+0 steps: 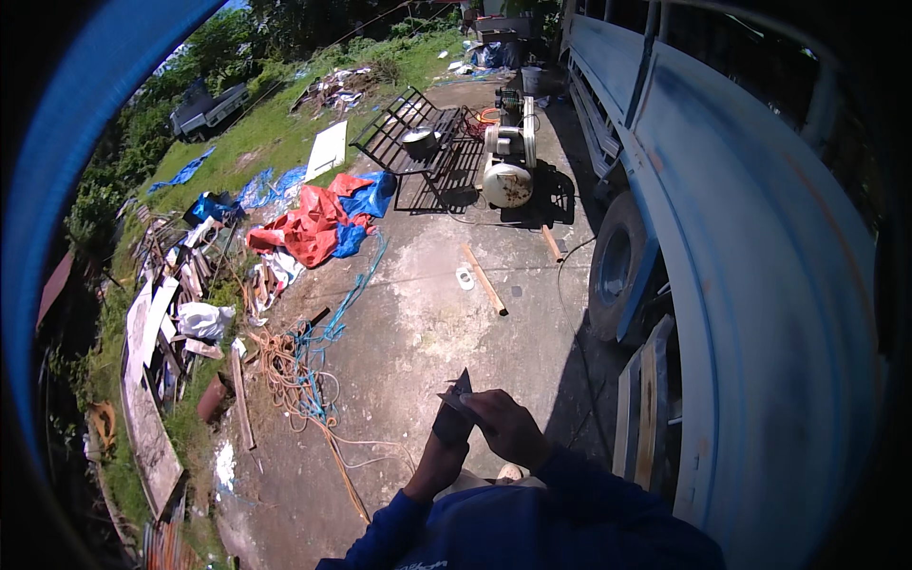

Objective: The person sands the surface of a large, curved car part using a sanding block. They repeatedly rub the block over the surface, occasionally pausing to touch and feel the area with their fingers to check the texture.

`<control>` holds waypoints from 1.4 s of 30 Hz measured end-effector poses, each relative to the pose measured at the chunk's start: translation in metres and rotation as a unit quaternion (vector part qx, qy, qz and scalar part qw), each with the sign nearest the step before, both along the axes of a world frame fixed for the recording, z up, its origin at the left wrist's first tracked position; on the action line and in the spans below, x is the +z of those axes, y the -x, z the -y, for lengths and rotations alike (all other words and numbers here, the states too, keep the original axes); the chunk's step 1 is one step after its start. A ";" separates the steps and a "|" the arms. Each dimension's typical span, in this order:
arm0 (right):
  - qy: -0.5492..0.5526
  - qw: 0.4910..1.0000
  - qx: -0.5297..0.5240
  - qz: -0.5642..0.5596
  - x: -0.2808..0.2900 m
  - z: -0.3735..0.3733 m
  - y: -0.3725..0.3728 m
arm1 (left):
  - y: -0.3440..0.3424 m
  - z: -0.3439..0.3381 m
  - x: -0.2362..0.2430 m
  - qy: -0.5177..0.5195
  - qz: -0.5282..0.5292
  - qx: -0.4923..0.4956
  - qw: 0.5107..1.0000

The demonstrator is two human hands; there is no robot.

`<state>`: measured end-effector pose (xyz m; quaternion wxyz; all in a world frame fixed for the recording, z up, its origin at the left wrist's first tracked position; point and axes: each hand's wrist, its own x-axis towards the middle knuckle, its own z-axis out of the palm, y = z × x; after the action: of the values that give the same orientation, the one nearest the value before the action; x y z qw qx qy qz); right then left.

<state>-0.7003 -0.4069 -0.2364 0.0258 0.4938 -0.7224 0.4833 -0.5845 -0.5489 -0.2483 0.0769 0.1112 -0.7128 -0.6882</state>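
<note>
Close in front of my body, both hands are together on a thin, dark folded sheet [451, 424] with pointed corners that stick up and to the left. My left hand [439, 465] grips its lower part from below. The fingers of my right hand [510, 427] are closed on its upper right edge. Whether the sheet is paper or some other material cannot be made out. Part of it is hidden behind my fingers.
A light blue truck side [750, 275] with a wheel [616, 266] runs along my right. Tangled ropes [294, 375] and a red tarp [312, 226] lie left. Ahead are a wooden stick [485, 282], an air compressor [507, 183] and a metal bench [397, 128] bearing a pot [419, 142].
</note>
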 end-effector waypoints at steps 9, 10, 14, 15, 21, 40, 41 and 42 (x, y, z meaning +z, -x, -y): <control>-0.015 0.997 -0.074 -0.035 -0.008 -0.005 0.014 | 0.008 -0.008 -0.004 -0.054 0.004 -0.055 0.997; -0.012 0.999 -0.034 -0.029 -0.006 -0.007 0.004 | 0.008 -0.015 0.007 -0.078 0.022 -0.046 0.996; 0.032 0.997 0.045 -0.049 0.042 0.005 -0.046 | -0.015 0.032 -0.051 0.067 0.049 -0.105 0.991; 0.020 0.999 -0.004 -0.034 0.023 0.008 -0.025 | -0.008 0.014 -0.033 0.014 0.010 -0.030 0.999; -0.022 0.997 0.066 0.033 0.029 0.003 -0.062 | -0.007 0.011 -0.013 -0.066 0.117 -0.048 0.990; 0.035 0.997 -0.068 0.027 0.012 0.026 -0.022 | -0.015 -0.002 0.001 -0.018 -0.121 0.006 0.992; 0.021 0.996 -0.079 0.047 0.007 0.028 -0.014 | -0.018 -0.002 -0.005 0.012 -0.125 0.017 0.992; 0.026 0.999 -0.029 0.019 0.018 0.030 -0.035 | -0.023 0.012 -0.014 0.007 -0.079 -0.007 0.997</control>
<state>-0.6656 -0.4374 -0.2184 0.0385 0.4625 -0.7238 0.5106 -0.5610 -0.5612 -0.2621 0.1289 0.0507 -0.7101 -0.6903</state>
